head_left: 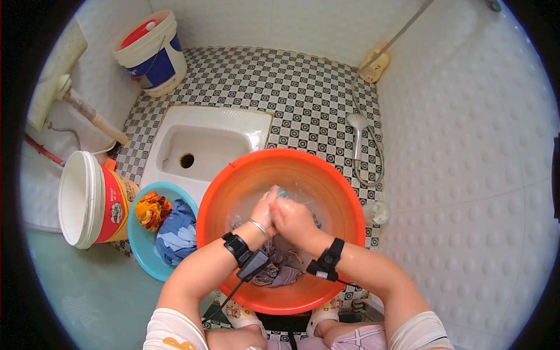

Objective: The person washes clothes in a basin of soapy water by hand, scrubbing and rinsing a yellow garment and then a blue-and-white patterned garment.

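Both my hands are pressed together over a large orange basin [211, 256] that holds water and wet clothes. My left hand [266, 211] is closed, and a small bit of bluish wet cloth [282, 192] shows just beyond its fingers. Against it sits my right hand [293, 221], closed like a fist around the same cloth. Most of that cloth is hidden by the hands. Below them, greyish-purple striped clothes [281, 275] lie in the water near the basin's front side.
Left of the basin, a light blue basin [142, 248] holds a yellow-orange cloth [153, 211] and blue clothes [177, 230]. A tipped bucket [111, 204], a squat toilet [213, 119], and a white-blue bucket [156, 67] stand beyond. A shower head [357, 123] and yellow bottle [374, 65] are right.
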Motion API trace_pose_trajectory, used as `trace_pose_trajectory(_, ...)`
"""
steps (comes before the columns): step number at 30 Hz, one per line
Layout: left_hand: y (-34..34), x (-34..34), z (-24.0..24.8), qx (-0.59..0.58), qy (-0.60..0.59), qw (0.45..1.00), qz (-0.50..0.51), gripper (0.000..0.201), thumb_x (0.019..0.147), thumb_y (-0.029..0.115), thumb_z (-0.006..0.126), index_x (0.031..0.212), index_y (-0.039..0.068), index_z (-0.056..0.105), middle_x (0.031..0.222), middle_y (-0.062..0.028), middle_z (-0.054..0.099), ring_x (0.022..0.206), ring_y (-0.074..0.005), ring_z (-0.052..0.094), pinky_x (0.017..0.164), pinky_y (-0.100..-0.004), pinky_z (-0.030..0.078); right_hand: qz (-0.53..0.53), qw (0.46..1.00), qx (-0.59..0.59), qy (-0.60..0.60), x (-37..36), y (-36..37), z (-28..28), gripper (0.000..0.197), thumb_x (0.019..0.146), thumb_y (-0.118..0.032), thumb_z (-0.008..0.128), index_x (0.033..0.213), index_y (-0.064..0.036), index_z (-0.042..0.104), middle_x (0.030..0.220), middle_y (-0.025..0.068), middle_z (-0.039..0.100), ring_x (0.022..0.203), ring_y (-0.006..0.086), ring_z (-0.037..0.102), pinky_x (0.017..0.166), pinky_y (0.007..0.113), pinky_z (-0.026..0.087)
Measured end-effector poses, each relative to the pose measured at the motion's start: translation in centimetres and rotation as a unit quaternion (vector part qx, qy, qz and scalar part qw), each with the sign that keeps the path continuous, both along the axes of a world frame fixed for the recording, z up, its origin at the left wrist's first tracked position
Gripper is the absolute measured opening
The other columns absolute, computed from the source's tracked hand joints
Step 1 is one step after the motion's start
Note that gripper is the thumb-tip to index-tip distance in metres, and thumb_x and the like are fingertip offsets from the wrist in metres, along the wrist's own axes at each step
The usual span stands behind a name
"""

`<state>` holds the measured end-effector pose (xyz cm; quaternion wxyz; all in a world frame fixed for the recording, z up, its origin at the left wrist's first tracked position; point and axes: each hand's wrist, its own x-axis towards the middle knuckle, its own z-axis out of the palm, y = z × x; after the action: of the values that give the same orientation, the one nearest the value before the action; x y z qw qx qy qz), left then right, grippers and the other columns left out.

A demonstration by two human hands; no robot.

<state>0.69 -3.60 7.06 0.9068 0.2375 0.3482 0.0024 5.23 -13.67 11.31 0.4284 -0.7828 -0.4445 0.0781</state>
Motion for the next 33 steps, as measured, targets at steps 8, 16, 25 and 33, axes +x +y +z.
trace_pose_trajectory(8, -0.3, 0.5, 2.7, -0.049, -0.033, 0.997, -0.041, 0.035, 0.098, 0.032, 0.048, 0.117, 0.004, 0.057, 0.112, -0.0079, 0.064, 0.102, -0.0196, 0.061, 0.09, -0.0369, 0.048, -0.22, 0.952, -0.049, 0.208, 7.7, -2.7, -3.8, 0.025, 0.092, -0.026, 0.055, 0.085, -0.0014, 0.055, 0.077, 0.0219, 0.062, 0.073, 0.0381, 0.062, 0.064, 0.046, 0.047)
trace_pose_trajectory(16, 1.5, -1.3, -1.7, 0.004, -0.075, 0.997, -0.014, 0.029, 0.098, 0.036, 0.049, 0.105, 0.009, 0.059, 0.09, -0.0039, 0.063, 0.084, -0.0173, 0.061, 0.081, -0.0336, 0.052, 0.051, 0.999, 0.013, 0.014, -0.4, 0.9, 2.3, 0.016, 0.089, -0.019, 0.056, 0.087, -0.0038, 0.059, 0.086, 0.0157, 0.062, 0.08, 0.0342, 0.061, 0.069, 0.042, 0.05)
trace_pose_trajectory(25, 0.3, -0.4, 3.3, 0.029, 0.017, 0.998, -0.047, 0.037, 0.099, 0.04, 0.046, 0.113, 0.007, 0.054, 0.1, -0.0091, 0.061, 0.09, -0.0215, 0.061, 0.08, -0.0392, 0.051, 0.009, 1.0, 0.026, 0.001, -0.3, -0.3, 0.9, 0.023, 0.092, -0.02, 0.053, 0.078, -0.0016, 0.058, 0.076, 0.0194, 0.058, 0.071, 0.041, 0.057, 0.063, 0.047, 0.047)
trace_pose_trajectory(33, 6.2, -0.8, 2.6, 0.179, -0.025, 0.982, -0.061, 0.025, 0.098, 0.027, 0.05, 0.102, 0.005, 0.06, 0.094, -0.0059, 0.065, 0.086, -0.0175, 0.063, 0.078, -0.0342, 0.051, 0.127, 0.965, -0.212, 0.092, 8.9, -7.5, -3.1, 0.043, 0.08, -0.036, 0.069, 0.106, -0.0024, 0.062, 0.091, 0.0161, 0.061, 0.089, 0.0335, 0.059, 0.079, 0.04, 0.047)
